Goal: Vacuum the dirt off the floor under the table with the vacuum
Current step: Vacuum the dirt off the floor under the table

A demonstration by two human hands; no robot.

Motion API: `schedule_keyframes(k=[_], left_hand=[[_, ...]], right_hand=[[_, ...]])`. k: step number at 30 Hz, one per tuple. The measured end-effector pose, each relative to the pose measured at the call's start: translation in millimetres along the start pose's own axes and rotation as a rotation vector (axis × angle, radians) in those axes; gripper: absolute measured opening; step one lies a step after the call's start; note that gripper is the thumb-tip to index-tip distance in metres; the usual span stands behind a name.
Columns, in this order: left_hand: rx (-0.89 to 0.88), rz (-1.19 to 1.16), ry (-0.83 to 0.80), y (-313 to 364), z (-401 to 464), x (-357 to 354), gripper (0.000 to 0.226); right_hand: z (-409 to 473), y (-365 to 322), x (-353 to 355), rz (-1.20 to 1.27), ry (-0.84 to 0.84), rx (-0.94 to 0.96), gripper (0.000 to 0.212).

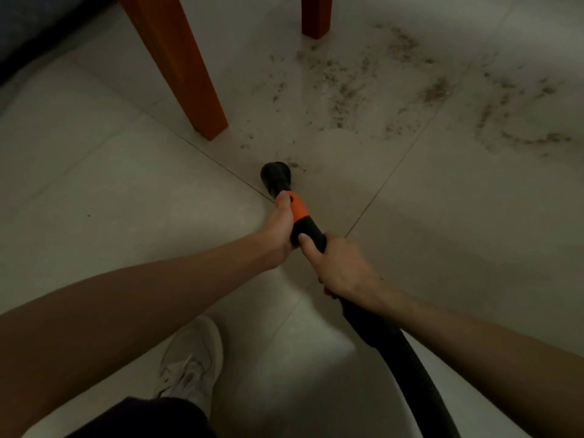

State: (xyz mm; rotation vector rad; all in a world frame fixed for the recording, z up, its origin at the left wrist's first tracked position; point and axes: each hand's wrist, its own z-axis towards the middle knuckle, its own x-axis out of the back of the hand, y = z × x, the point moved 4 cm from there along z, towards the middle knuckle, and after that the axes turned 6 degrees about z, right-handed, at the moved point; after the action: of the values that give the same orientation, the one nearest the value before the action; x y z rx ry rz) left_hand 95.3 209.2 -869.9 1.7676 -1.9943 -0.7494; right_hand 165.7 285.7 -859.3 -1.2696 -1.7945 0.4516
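A black vacuum hose (398, 346) runs from the lower right up to an orange collar (298, 210) and a round black nozzle (275, 176) that points down at the pale tiled floor (126, 184). My left hand (279, 232) grips the hose at the orange collar. Just behind it my right hand (339, 267) holds the black hose. Brown dirt (347, 90) is scattered over the tiles beyond the nozzle, spreading to the right (518, 121). A small clump of dirt (294, 165) lies right at the nozzle's mouth.
Two orange-brown wooden table legs stand ahead: a near one (186, 67) at the left and a far one (316, 14) at the top. My white shoe (192, 358) rests on the floor below my arms. A dark edge (28, 33) fills the top left corner.
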Motion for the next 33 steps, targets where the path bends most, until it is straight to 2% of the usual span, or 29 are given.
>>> schedule_keyframes(k=[8,14,21,25,33], left_hand=[[0.012,-0.013,0.021,16,11,0,0.048],[0.029,-0.003,-0.009,31,16,-7,0.048],[0.060,0.037,-0.040,8,15,-11,0.048],[0.064,0.052,-0.098,-3,14,-22,0.050],[0.049,0.055,-0.122,11,23,-35,0.046]], right_hand=[[19,-12,5,-0.094,0.015,0.049,0.040],[31,-15,12,-0.052,0.048,0.049,0.041],[14,3,10,-0.084,0.057,0.008,0.039],[5,19,14,-0.072,0.092,-0.012,0.045],[20,18,28,-0.045,0.113,-0.015,0.045]])
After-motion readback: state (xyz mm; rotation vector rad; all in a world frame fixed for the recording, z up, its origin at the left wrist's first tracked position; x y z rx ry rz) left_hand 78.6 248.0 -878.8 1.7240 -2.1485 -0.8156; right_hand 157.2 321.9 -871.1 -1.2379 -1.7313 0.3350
